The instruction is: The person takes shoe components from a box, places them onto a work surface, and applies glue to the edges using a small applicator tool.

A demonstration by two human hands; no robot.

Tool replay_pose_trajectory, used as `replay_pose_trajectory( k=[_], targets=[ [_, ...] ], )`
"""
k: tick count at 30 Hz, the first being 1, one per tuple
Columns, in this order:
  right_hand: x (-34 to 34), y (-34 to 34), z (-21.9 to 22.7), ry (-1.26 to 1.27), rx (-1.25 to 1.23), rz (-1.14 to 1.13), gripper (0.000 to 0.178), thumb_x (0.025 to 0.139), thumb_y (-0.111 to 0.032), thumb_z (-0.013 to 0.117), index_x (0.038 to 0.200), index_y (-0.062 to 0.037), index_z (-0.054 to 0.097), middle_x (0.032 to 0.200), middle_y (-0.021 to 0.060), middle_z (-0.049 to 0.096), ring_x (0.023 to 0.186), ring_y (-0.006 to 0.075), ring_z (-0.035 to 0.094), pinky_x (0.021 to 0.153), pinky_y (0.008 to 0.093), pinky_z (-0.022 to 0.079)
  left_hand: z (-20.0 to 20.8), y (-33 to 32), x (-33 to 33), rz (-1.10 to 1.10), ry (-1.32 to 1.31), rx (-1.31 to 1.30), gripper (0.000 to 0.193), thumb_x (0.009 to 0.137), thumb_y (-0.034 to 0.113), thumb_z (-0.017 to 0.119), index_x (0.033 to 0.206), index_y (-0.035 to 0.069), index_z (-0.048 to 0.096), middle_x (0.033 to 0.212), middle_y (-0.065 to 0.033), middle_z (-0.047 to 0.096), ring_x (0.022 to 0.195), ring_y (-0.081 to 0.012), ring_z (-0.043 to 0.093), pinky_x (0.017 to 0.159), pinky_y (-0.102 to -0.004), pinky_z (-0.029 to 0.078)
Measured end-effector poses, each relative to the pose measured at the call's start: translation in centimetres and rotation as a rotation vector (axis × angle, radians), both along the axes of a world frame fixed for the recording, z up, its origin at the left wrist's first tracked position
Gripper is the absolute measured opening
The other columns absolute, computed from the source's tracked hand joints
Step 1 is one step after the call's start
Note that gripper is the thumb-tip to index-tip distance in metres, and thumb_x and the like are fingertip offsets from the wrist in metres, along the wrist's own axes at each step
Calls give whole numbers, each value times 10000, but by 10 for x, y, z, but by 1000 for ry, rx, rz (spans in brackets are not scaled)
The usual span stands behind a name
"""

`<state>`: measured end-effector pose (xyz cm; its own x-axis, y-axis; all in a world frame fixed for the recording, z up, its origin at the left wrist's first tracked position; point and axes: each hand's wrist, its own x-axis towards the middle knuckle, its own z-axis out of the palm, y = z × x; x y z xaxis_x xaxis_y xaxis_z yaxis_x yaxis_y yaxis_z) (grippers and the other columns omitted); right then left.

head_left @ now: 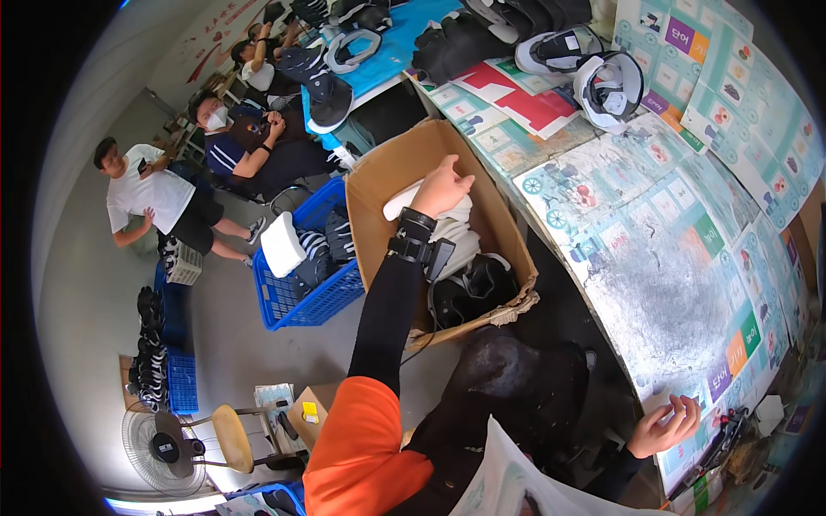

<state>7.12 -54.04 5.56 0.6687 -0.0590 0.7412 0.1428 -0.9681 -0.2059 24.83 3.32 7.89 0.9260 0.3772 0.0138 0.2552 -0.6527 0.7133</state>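
My left hand [440, 189] reaches over a cardboard box [387, 168], with a black strapped device around its wrist. Its thumb and forefinger stand apart and nothing shows between them; the other fingers are partly hidden. Beneath it in the box lie cream-white pieces [456, 242], partly covered by the hand and device. Black pieces with grey edges, like shoe uppers [473, 288], lie at the box's near end. At the near edge of the workbench [662, 301], my right hand [667, 427] is loosely curled, fingers apart, holding nothing visible.
Left of the box stands a blue crate [301, 301] with dark shoe parts and a white piece. Grey-white shoe uppers [608, 90] lie on the paper-covered bench. Dark tools [718, 447] lie near my right hand. People and a fan [163, 447] are at the left.
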Motion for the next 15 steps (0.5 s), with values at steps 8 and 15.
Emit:
replay_pose_trajectory(
  k=[8, 15],
  targets=[
    [-10, -9, -4, 8, -25, 49, 148, 869, 49, 565, 939, -4, 684, 1061, 133, 663, 1110, 362, 606, 970, 501, 468, -51, 57, -8, 106, -65, 205, 577, 928, 330, 692, 1358, -39, 579, 1048, -242, 749, 1043, -382, 711, 930, -469, 549],
    [-5, -8, -5, -17, -64, 102, 107, 878, 21, 570, 894, -8, 671, 1005, 133, 673, 1058, 359, 624, 957, 496, 472, -157, 73, -29, -199, 571, -19, 424, 895, 389, 701, 964, -27, 739, 784, -95, 744, 593, -176, 693, 527, -336, 563]
  ],
)
